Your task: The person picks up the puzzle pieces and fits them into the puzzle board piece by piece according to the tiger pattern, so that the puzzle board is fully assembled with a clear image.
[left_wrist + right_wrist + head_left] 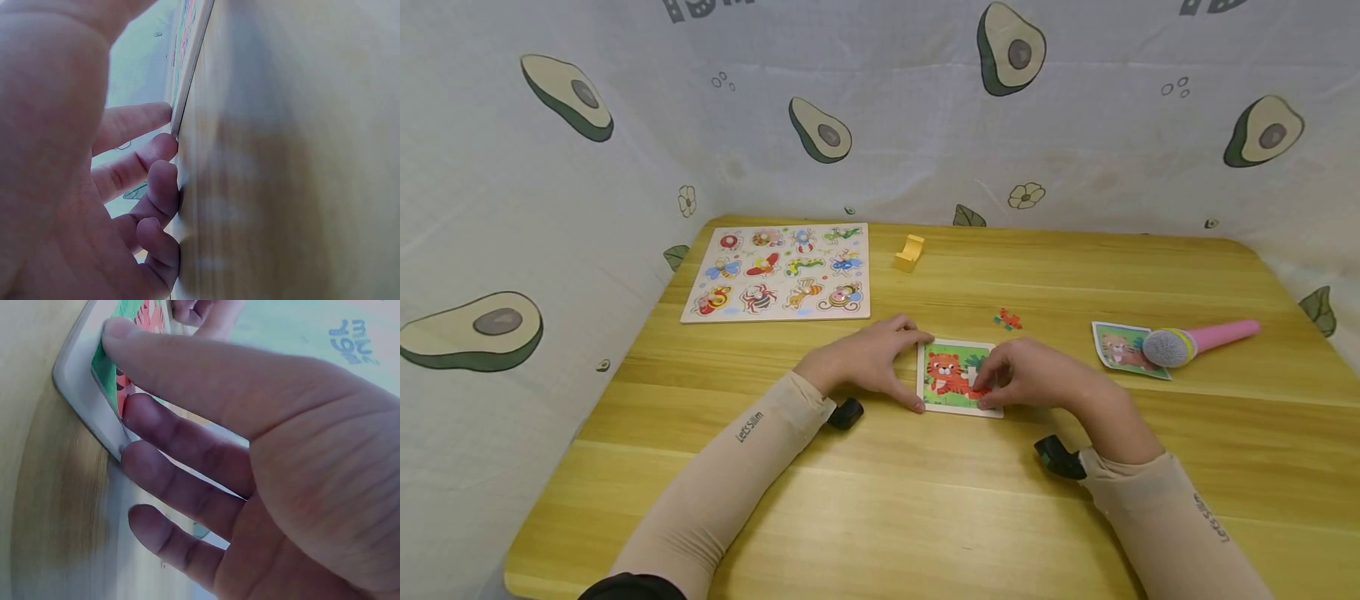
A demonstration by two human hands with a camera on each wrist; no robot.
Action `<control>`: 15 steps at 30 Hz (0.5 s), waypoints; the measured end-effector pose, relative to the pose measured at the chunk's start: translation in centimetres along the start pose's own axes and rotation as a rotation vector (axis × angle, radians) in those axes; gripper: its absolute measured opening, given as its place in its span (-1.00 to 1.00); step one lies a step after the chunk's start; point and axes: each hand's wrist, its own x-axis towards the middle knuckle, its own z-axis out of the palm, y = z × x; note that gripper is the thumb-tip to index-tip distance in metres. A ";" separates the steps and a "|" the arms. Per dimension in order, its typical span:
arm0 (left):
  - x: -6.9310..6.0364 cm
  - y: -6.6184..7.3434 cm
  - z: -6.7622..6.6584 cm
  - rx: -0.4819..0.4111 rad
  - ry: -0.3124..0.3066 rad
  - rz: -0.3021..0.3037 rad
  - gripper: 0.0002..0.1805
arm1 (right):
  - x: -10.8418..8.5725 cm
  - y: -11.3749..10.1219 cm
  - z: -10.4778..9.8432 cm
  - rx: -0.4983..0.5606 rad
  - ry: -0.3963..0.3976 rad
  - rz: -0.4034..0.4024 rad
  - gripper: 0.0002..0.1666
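A small tiger jigsaw puzzle in a white-rimmed tray (958, 411) lies flat between both hands. My left hand (872, 358) touches its left side, thumb at the near corner and forefinger at the far one. My right hand (1045, 375) reaches over the right part, with thumb and fingertips on the picture. In the right wrist view, the thumb (181, 362) lies across a green part and other fingertips touch the tray's edge. A pale bare patch shows beside the right fingers. Loose red and green puzzle pieces (1009, 319) lie beyond the tray.
An insect peg board (775, 271) lies at the back left, with a yellow block-like stand (909, 253) beside it. At the right, a pink toy microphone (1202, 342) overlaps a tiger picture card (1122, 350). A printed cloth backdrop stands behind the wooden table.
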 end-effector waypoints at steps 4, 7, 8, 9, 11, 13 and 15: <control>0.0 0.0 0.1 0.000 -0.003 0.003 0.15 | -0.1 0.1 0.1 0.021 0.000 0.011 -0.87; 0.0 0.0 0.1 0.007 0.000 0.001 0.16 | -0.1 0.3 0.2 0.041 0.000 0.003 -0.87; 0.0 0.0 0.0 0.008 0.001 0.002 0.16 | -0.1 0.4 0.2 0.047 0.000 -0.004 -0.87; 0.0 0.0 0.0 0.010 0.002 0.002 0.17 | -0.1 0.5 0.2 0.051 0.001 -0.013 -0.87; 0.0 0.1 0.0 0.011 0.005 0.002 0.16 | -0.1 0.6 0.2 0.049 0.005 -0.034 -0.87; -0.1 0.2 0.0 0.010 0.007 0.004 0.16 | -0.1 0.8 0.2 0.057 0.016 -0.056 -0.88; -0.1 0.2 -0.1 0.009 0.008 0.006 0.15 | -0.2 0.8 0.1 0.071 0.035 -0.042 -0.86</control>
